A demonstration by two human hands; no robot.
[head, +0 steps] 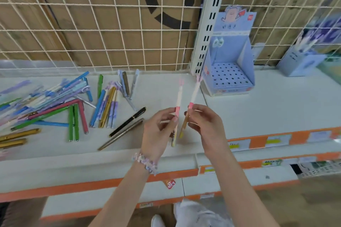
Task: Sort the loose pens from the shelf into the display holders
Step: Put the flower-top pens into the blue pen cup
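A white shop shelf (pixel 258 108) runs across the view, edged in orange price strips, with a wire grid (pixel 110 24) behind it and brown cardboard (pixel 92 38) showing through the mesh. Both hands are up over the near middle of the shelf. The left hand (pixel 158 131), with a beaded bracelet (pixel 145 162) at its wrist, pinches a pale pen (pixel 178 105) with a pink band, held nearly upright. The right hand (pixel 204 123) pinches a second pen (pixel 193 94) of the same sort, tilted so its decorated top leans to the right. The two pens stand just beside each other without touching (their tops are a bit blurred).

Far right of the hands sits a blue holder (pixel 228 72), a card box with a grid of holes in its floor and a cartoon header rising at the back; it stands against the slotted white upright (pixel 210 24). Further right, a second blue holder (pixel 299 62) already has pens standing in it, though that corner is blurry.

Off to the left, the loose pile (pixel 55 105) sprawls over the shelf: blue, green, pink, gold and lilac pens crossing one another. Nearer the hands, a black pen (pixel 129 122) and a bronze pen (pixel 121 133) lie side by side at a slant, apart from the heap.

Down below, a lower shelf (pixel 110 195) and white shoes (pixel 156 221) on the floor.
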